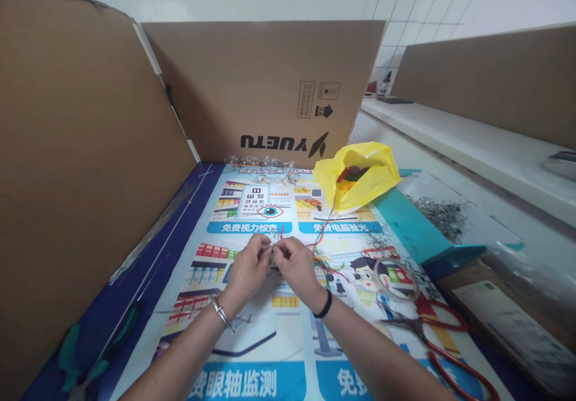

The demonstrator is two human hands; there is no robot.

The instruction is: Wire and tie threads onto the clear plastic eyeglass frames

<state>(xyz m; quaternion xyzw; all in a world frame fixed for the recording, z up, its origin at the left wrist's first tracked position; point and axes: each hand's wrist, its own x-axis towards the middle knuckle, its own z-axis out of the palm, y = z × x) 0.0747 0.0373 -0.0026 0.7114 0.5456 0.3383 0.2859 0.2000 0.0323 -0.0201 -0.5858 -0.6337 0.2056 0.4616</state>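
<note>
My left hand and my right hand meet over the printed poster mat, thumbs and fingers pinched close together. What they grip is small and mostly hidden by the fingertips. A short red strand sticks up just behind the fingers. Thin red, green and yellow cords lie loose beside my right hand. Further right is a roll of clear tape, and red-handled scissors lie near my right forearm.
A yellow bag holding coloured material stands at the back right. Small metal pieces fill a blue box; tangled wire bits lie at the back. Teal-handled pliers lie front left. Cardboard walls enclose the left and back.
</note>
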